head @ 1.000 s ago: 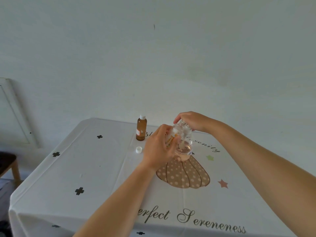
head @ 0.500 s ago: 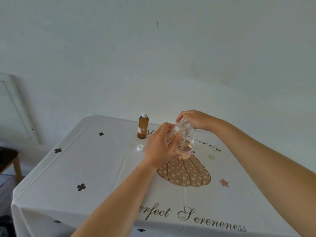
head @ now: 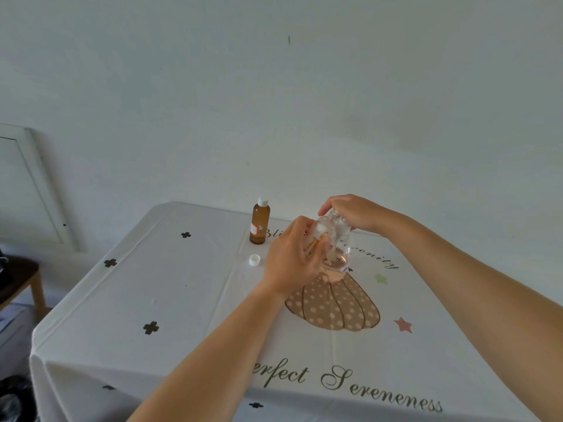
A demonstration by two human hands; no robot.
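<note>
- The clear bottle (head: 336, 245) sits just right of the frame's centre, its long axis near upright. I cannot tell whether it rests on the bench (head: 100, 345) or hangs just over it.
- The left hand (head: 291, 257) grips its side from the left, fingers curled round it.
- The right hand (head: 350, 212) caps its top, fingers curled over the neck. It looks the better placed for a twist of the top.
- A brown bottle (head: 260, 222) stands up-left of the hands, with a loose white cap (head: 254, 260) lying just below it.
- A printed white cloth (head: 182, 300) covers the bench, and a plain wall (head: 274, 102) fills the upper frame.
</note>
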